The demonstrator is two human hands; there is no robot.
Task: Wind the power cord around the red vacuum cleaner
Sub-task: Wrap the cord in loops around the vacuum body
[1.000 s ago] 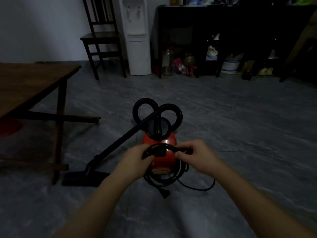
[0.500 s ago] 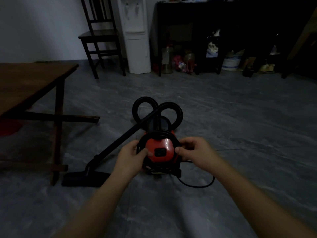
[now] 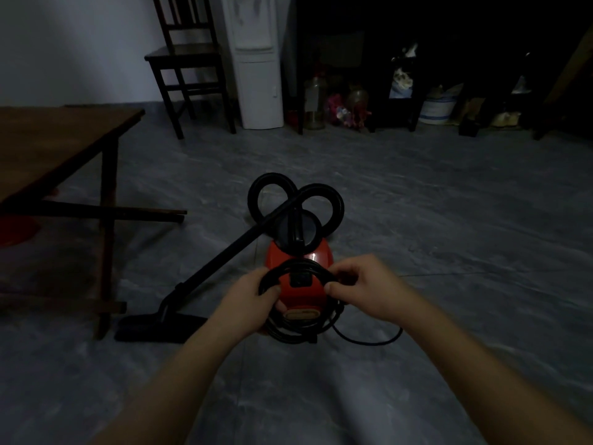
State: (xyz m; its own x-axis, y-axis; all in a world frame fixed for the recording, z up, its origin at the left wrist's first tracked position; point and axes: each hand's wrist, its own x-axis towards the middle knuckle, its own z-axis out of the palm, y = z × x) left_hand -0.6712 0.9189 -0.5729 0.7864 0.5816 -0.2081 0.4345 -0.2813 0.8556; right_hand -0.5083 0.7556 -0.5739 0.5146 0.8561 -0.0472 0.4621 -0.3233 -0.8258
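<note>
Together, left hand (image 3: 248, 305) and right hand (image 3: 365, 289) pinch the power cord (image 3: 300, 334) coil around the red vacuum cleaner (image 3: 300, 268).

One vacuum cleaner (image 3: 300, 268), one power cord (image 3: 298, 329), two hands, left (image 3: 247, 303) and right (image 3: 365, 285), one chair (image 3: 189, 59), one table (image 3: 61, 146), one water dispenser (image 3: 256, 59).

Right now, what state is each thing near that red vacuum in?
Red vacuum cleaner: standing on the floor.
Power cord: looped around the vacuum's near end, a slack length trailing right on the floor.
Hose: curled in two loops.
Wand: slanting down to the floor nozzle.
Left hand: gripping the cord.
Right hand: pinching the cord.
</note>
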